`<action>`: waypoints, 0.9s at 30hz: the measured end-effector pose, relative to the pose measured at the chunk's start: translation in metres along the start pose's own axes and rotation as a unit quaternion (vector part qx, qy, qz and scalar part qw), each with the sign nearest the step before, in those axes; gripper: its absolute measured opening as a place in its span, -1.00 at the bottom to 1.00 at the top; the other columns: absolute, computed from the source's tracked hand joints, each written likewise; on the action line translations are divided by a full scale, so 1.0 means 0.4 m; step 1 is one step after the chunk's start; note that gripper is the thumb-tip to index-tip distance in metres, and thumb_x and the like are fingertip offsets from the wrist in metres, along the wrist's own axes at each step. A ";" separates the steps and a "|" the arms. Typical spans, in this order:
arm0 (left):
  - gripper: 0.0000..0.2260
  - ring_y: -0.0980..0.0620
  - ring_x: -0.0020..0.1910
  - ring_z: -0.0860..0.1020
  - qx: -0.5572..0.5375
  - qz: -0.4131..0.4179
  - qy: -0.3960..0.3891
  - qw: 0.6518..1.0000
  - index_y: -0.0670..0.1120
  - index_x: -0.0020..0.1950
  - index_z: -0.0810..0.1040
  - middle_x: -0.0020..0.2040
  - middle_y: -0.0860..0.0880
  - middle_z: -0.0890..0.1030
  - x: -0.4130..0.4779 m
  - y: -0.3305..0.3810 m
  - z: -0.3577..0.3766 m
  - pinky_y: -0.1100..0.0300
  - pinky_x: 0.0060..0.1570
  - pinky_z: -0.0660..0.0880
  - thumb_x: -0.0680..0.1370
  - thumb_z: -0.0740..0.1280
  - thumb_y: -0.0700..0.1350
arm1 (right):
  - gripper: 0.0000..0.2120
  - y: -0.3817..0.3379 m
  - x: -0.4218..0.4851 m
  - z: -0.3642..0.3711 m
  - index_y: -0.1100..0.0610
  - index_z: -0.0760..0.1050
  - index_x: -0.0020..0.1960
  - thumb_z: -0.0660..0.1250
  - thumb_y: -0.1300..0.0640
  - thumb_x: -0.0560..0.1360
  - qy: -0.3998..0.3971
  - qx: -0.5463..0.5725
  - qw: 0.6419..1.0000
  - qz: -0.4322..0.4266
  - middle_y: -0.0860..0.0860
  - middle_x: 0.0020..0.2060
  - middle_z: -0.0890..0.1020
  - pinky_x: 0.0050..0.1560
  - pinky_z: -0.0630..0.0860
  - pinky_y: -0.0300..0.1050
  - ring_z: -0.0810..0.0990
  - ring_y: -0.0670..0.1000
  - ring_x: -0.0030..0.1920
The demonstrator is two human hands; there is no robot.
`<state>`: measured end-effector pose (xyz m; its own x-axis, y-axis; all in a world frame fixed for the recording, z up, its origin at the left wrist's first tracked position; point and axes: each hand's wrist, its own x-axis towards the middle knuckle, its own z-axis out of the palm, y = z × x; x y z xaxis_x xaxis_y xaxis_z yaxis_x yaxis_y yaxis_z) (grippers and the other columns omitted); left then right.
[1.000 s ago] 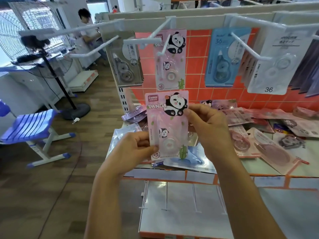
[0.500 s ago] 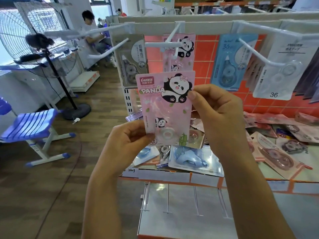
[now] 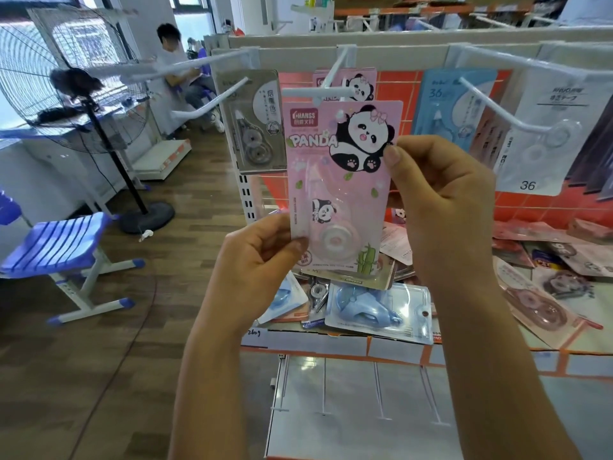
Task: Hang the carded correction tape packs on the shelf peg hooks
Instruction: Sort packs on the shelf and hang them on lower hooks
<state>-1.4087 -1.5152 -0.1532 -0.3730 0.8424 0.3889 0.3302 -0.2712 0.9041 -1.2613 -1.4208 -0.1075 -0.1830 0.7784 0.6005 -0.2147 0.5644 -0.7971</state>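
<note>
The person is holding a pink panda pack (image 3: pixel 335 194) upright in front of the rack, its top edge meeting the front crossbar of a white peg hook (image 3: pixel 318 91). Another panda pack (image 3: pixel 360 84) is hanging on that hook behind it. The left hand (image 3: pixel 262 260) is pinching the pack's lower left edge while the right hand (image 3: pixel 444 207) is gripping its right edge, thumb pressing on the front, and loose packs (image 3: pixel 378 313) are lying heaped on the shelf (image 3: pixel 497 356) below.
</note>
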 end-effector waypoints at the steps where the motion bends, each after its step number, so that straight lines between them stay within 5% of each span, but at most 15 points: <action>1: -0.68 0.17 -0.04 0.65 -0.002 0.001 -0.001 1.000 0.10 0.07 0.58 -0.06 0.20 0.69 0.001 -0.002 0.000 0.35 -0.06 0.55 0.51 0.35 -0.33 | -0.92 0.001 0.001 0.000 0.04 0.59 -0.12 0.33 0.15 0.51 0.001 -0.001 1.000 0.000 0.22 -0.20 0.65 -0.21 0.54 0.29 0.57 0.32 -0.18; 10: -0.67 0.13 0.01 0.65 -0.007 -0.006 0.000 1.000 0.09 0.08 0.59 -0.02 0.14 0.70 0.036 -0.032 0.005 0.28 0.01 0.56 0.52 0.34 -0.34 | -0.92 0.043 0.026 0.007 0.03 0.59 -0.10 0.33 0.16 0.53 -0.003 -0.034 0.999 0.015 0.15 -0.19 0.67 -0.16 0.59 0.23 0.61 0.24 -0.15; 16: -0.71 0.14 0.00 0.65 0.016 -0.024 0.020 0.999 0.12 0.04 0.60 -0.05 0.16 0.69 0.111 -0.067 0.021 0.21 0.05 0.58 0.53 0.36 -0.30 | -0.94 0.098 0.069 0.024 0.09 0.57 -0.09 0.33 0.18 0.54 0.001 -0.100 0.995 0.017 -0.06 -0.31 0.60 -0.24 0.54 -0.20 0.52 -0.14 -0.31; 22: -0.78 0.12 -0.05 0.65 0.027 -0.048 0.038 0.998 0.04 0.04 0.62 -0.10 0.13 0.68 0.231 -0.102 0.044 0.16 0.06 0.58 0.54 0.35 -0.27 | -0.93 0.175 0.178 0.048 0.11 0.58 -0.09 0.33 0.16 0.53 0.029 -0.173 0.984 0.014 -0.07 -0.29 0.61 -0.18 0.55 -0.16 0.54 -0.11 -0.27; 27: -0.93 0.03 -0.23 0.62 0.075 -0.119 0.095 0.985 0.09 -0.17 0.65 -0.20 0.03 0.70 0.357 -0.181 0.058 -0.09 0.01 0.60 0.45 0.42 0.05 | -0.85 0.241 0.305 0.069 0.16 0.61 -0.02 0.32 0.10 0.54 0.029 -0.257 0.965 0.041 -0.06 -0.19 0.60 0.00 0.56 -0.03 0.57 -0.07 -0.15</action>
<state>-1.4659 -1.3644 -0.1670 -0.6067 0.7670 0.2089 0.3337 0.0073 0.9427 -1.3307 -1.2790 -0.1095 -0.1216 0.8321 0.5411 0.3058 0.5500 -0.7772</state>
